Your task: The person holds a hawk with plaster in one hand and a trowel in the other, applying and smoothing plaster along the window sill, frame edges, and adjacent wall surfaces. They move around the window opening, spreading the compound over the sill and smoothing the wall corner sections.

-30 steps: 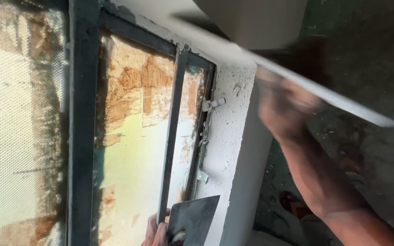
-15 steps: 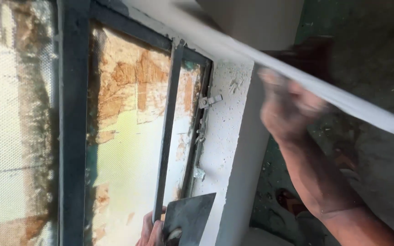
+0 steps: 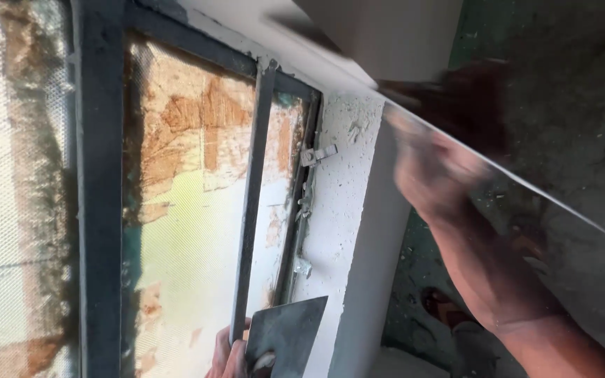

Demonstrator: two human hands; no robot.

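We note the right hand point(image 3: 428, 171), blurred, clasped around the long flat grey plastering blade point(image 3: 498, 175) running from 11 to 4 o'clock. The left hand point(image 3: 229, 353) at 6 o'clock pinches a dark flat metal trowel point(image 3: 288, 329) against the dark metal window frame point(image 3: 250, 203). No containers are visible.

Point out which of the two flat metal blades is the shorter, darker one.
The dark grey trowel blade at the bottom, gripped by the left hand; the long pale blade crosses above, by the right hand.
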